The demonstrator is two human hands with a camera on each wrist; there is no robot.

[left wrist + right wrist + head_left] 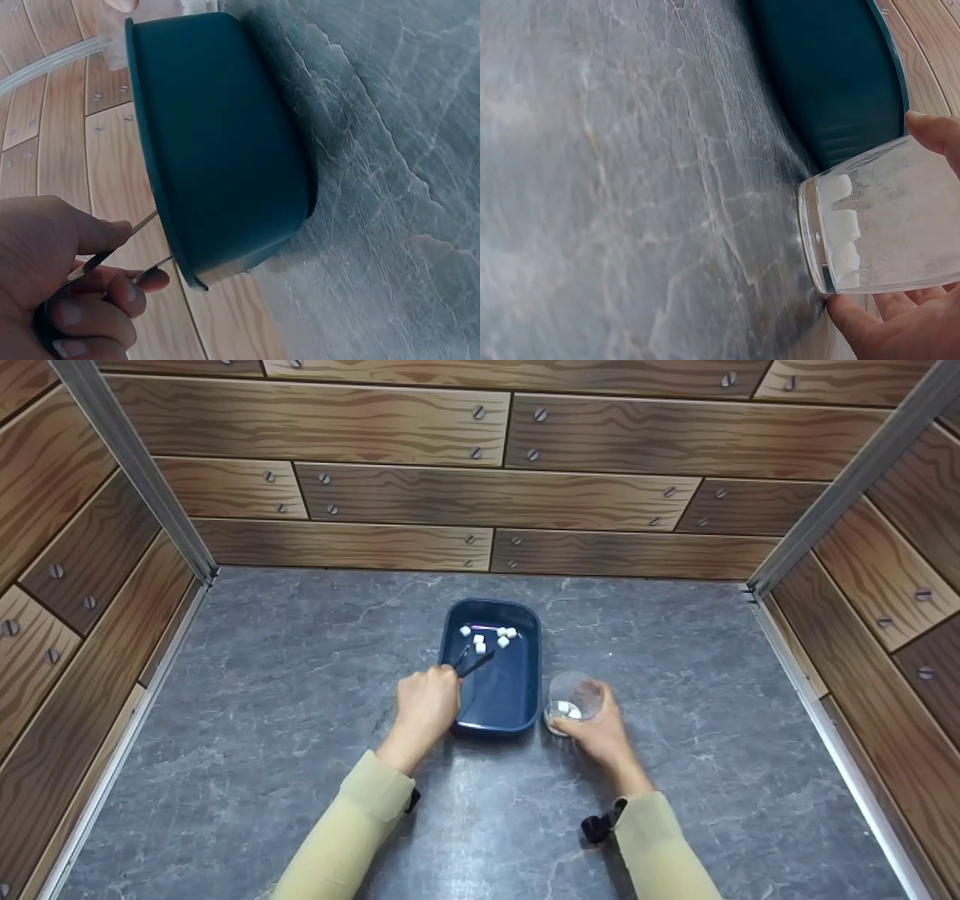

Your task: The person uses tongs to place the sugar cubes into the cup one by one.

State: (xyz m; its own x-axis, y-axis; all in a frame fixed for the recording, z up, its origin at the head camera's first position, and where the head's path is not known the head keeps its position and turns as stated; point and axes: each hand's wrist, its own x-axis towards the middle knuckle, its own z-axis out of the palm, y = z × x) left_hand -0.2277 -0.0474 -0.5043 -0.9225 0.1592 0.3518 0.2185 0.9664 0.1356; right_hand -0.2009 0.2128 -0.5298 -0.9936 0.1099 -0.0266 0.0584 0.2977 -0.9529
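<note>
My left hand point(426, 701) grips dark tongs point(478, 663) over the near left side of a deep blue tub point(499, 694). The tongs' two arms stand apart, with their tips close to several white cubes point(481, 648) on the tub's floor. In the left wrist view the tub's wall point(217, 135) hides those tips. Just right of the tub, my right hand point(602, 729) holds a clear cup point(907, 217), fingers and thumb on either side. Several white cubes point(845, 223) lie at the bottom of the cup, which stands on the grey surface.
The grey marbled tabletop point(300, 675) stretches around the tub and cup. Wood-patterned panels point(405, 495) close off the back and both sides, with metal strips point(840, 765) along the edges. A small black device point(598, 829) sits at the right wrist.
</note>
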